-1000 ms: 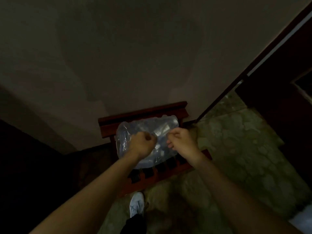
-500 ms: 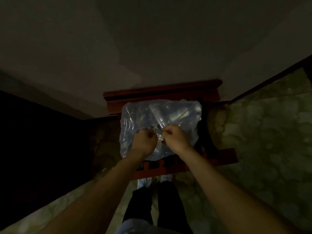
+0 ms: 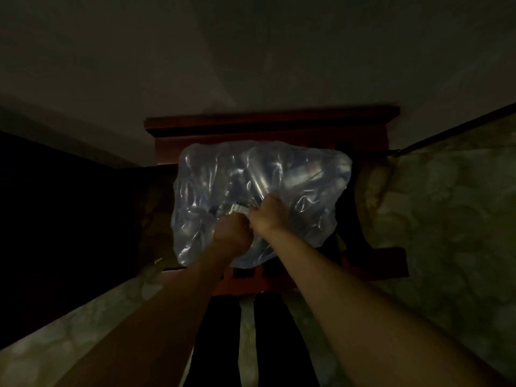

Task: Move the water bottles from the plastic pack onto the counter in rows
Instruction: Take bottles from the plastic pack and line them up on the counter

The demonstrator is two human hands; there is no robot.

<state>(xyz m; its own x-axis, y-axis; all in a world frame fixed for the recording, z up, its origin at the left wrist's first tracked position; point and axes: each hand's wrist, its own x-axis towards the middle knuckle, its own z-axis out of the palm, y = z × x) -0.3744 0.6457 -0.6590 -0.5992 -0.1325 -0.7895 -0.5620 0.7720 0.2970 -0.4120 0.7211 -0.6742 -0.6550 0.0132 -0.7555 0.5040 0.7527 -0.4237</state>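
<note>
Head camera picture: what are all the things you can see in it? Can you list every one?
pack: one, clear bluish plastic wrap, lying on the chair; bottles show dimly inside, too dark to count
chair: one, reddish-brown wood, against the wall, under the pack
wall: one, grey, behind the chair
floor: pale green mottled, left and right of the chair
dark panel: one, black, on the left
legs: two, in dark trousers, at the bottom middle
left hand: one, gripping the wrap at the pack's middle
right hand: one, pinching the wrap beside the left hand
</note>
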